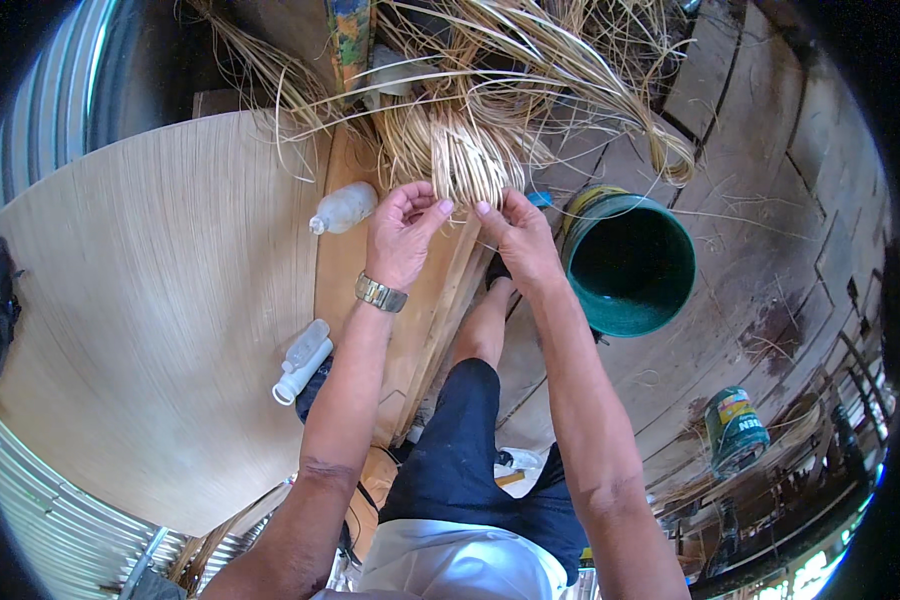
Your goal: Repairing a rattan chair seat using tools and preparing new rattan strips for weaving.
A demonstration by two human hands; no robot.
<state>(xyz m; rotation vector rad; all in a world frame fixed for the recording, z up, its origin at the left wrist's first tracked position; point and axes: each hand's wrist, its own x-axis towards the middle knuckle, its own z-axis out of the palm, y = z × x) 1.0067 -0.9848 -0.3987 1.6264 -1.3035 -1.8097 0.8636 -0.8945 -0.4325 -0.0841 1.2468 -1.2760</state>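
Two hands [400, 238] [523, 243], half-closed, pinching pale strands [470, 160]

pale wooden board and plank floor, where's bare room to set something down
Free: the round-edged pale wooden board left of the white plastic cylinder; mostly, the grey plank floor between the large green plastic bucket and small green container. Crowded: top centre, with tangled tan fibre strips.

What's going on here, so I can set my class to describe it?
A person's bare left hand and right hand hold the near edge of a pale, straw-coloured bundle of thin strips, one at each side. A round, dark green bucket is to their right; a whitish, translucent bottle lies to their left.
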